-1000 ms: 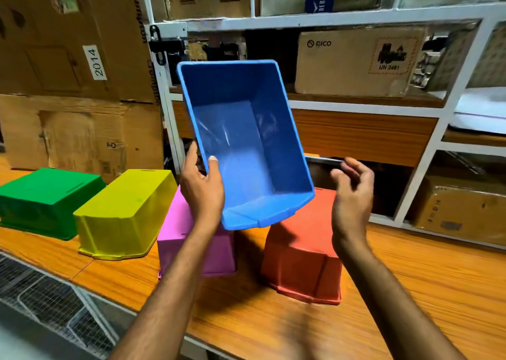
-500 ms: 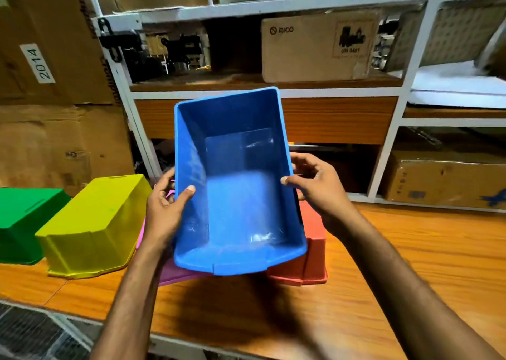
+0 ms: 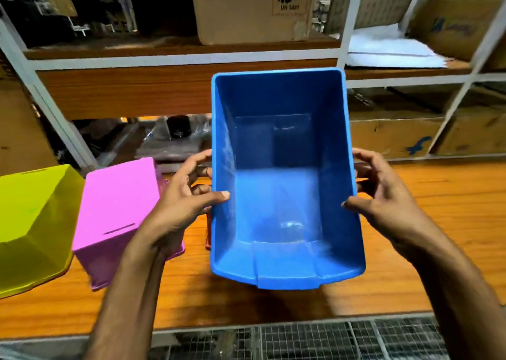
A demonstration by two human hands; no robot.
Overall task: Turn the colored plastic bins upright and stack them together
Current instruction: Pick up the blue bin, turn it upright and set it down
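A person holds a blue bin (image 3: 284, 184) mouth-up at the centre of the frame, over a wooden table (image 3: 438, 222), as the job of righting and stacking coloured bins gets under way. The left hand (image 3: 186, 206) clamps the bin's left wall, thumb hooked over the rim and fingers curled on the outside; the right hand (image 3: 383, 203) pinches the right wall the same way, thumb tip inside the rim. To the left of the frame a pink bin (image 3: 120, 211) and a yellow-green bin (image 3: 32, 222) sit upside down on the table, close beside each other. A sliver of orange-red (image 3: 208, 239) shows beneath the blue bin's left edge, seemingly another bin, though too little is visible to be sure. The step in hand looks to be setting the blue bin down upright as the base of the stack. Doing it well likely means keeping it level, clearing whatever lies under it, and landing it flat on bare table with room around it for the next bin to drop in squarely.
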